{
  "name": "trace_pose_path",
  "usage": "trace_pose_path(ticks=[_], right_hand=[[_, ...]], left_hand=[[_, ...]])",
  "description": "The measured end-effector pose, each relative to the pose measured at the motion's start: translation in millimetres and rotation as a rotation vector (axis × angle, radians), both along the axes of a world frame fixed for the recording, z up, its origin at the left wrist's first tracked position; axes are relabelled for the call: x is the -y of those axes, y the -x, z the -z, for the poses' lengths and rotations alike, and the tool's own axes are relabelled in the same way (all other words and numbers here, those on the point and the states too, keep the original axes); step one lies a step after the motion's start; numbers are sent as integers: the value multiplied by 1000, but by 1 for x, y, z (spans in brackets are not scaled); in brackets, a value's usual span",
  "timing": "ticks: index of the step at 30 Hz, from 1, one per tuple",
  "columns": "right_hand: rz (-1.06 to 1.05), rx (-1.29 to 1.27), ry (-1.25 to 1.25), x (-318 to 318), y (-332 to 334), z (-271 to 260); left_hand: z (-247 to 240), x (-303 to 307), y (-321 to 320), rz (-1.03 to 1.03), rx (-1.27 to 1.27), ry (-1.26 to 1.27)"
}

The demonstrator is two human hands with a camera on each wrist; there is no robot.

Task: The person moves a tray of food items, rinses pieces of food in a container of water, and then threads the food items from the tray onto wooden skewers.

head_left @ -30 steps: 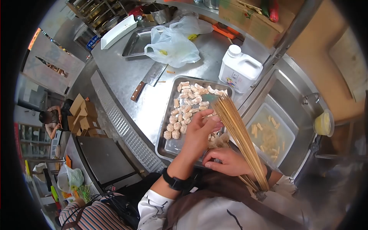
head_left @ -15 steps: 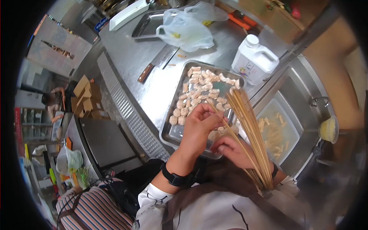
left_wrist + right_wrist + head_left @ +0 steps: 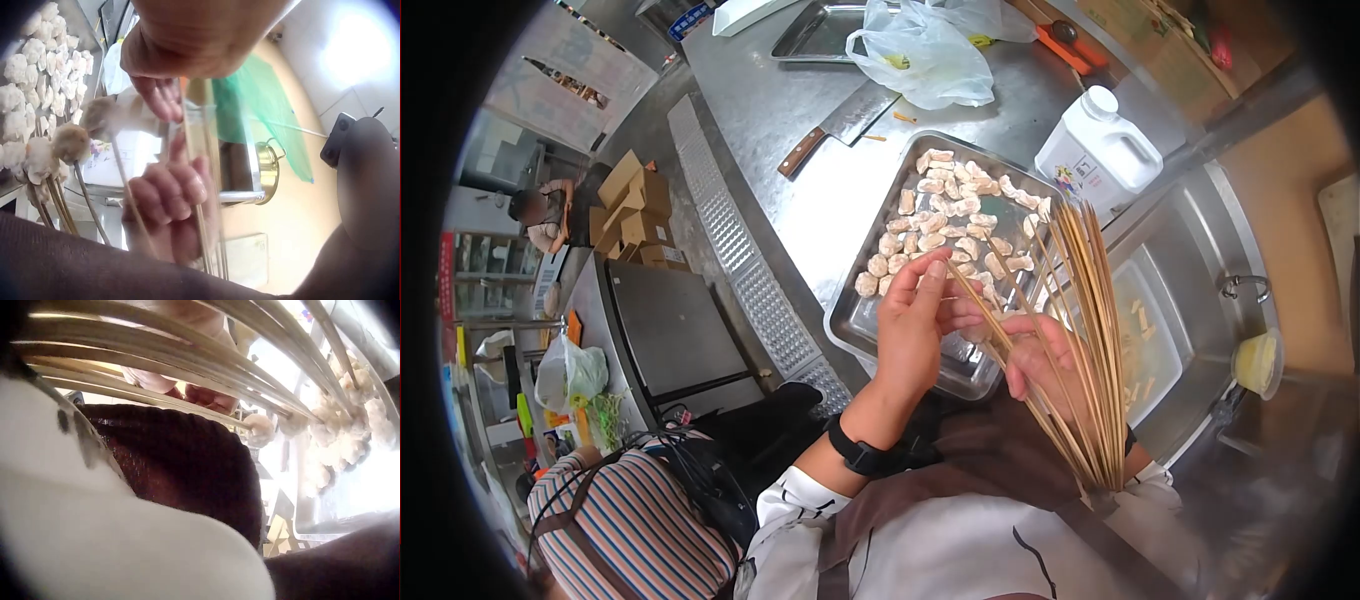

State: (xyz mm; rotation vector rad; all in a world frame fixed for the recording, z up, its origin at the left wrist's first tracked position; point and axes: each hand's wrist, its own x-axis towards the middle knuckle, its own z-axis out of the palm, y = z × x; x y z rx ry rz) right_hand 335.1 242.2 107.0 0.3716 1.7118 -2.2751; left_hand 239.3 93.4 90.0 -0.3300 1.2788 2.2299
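My left hand (image 3: 915,325) is raised over the near side of the metal tray, its thumb and fingers pinching thin bamboo skewers (image 3: 965,283). Just right of it is my right hand (image 3: 1050,368), with curled fingers beside skewer shafts. A fanned bundle of bamboo skewers (image 3: 1103,340) stands in front of my right wrist and forearm and partly hides that hand. In the left wrist view, pale coated balls (image 3: 72,144) sit at the ends of several shafts. Shafts also run toward pale balls (image 3: 257,429) in the right wrist view. The tray (image 3: 840,330) holds many coated pieces.
A cleaver (image 3: 840,130) lies left of the tray, a white jug (image 3: 1095,155) right of it. Behind are plastic bags (image 3: 925,60). A sink (image 3: 1200,250) with a tub of soaking strips is at the right. Another person (image 3: 545,215) is at the far left.
My left hand has taken skewers from beside the bundle and pinches them. My right hand has turned over and risen. The bundle has spread, and the head view has shifted.
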Motion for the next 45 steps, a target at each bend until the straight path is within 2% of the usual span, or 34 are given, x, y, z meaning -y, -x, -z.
trace_pose_path(ticks=[8, 21, 26, 29, 32, 33, 36, 42, 45], right_hand=[[22, 1, 16, -2, -2, 7], [106, 139, 209, -1, -6, 2], [69, 140, 153, -8, -10, 8], [121, 112, 184, -10, -16, 18], [185, 130, 198, -9, -19, 18], [177, 121, 208, -11, -21, 19], [203, 135, 181, -11, -20, 13], [175, 171, 134, -13, -21, 11], [175, 181, 123, -13, -19, 7]], left_hand=[[2, -5, 9, -29, 57, 60], [5, -5, 5, 127, -21, 107], [22, -2, 7, 186, 47, 40], [69, 14, 22, 336, 29, 243], [124, 17, 6, 581, -865, 990], [122, 16, 3, 623, -1078, 1099], [136, 6, 1, 749, -1240, 1280], [147, 12, 7, 789, -1334, 1268], [144, 26, 10, 581, -1252, 1056]])
